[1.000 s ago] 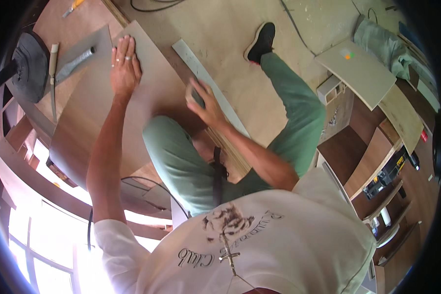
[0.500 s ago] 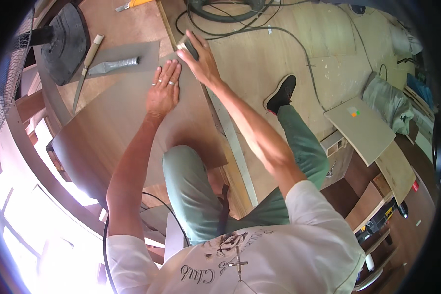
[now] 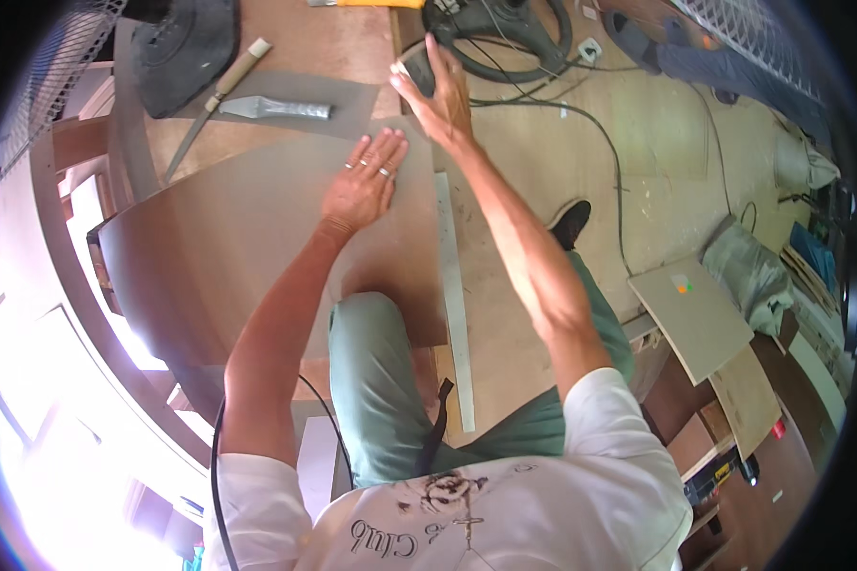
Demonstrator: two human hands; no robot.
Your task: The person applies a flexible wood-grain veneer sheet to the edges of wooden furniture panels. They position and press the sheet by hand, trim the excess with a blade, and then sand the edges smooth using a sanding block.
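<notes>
My left hand [image 3: 357, 186] lies flat on a thin brown sheet [image 3: 248, 209], fingers stretched forward, rings on them. At the sheet's far right corner, my right hand [image 3: 445, 100] is closed round a small block [image 3: 415, 67] with a dark face and a pale edge, which looks like a sanding block. Whether it touches the sheet's edge is hard to tell. Beyond my left hand lie a flat-bladed grey tool [image 3: 276, 108] with a wrapped handle and a file [image 3: 214, 103] with a wooden handle.
A pale straight strip [image 3: 454, 305] runs along the sheet's right side. Black cables [image 3: 590, 128] cross the floor near a round black stand base [image 3: 557, 38]. Another person's legs [image 3: 714, 67] are at the far right. Boards [image 3: 690, 309] lie at the right; a dark base [image 3: 186, 57] stands far left.
My view has swung, so the bench and hands sit farther right. Another person's legs have come into view. My right hand keeps the block near the corner; my left stays flat on the sheet.
</notes>
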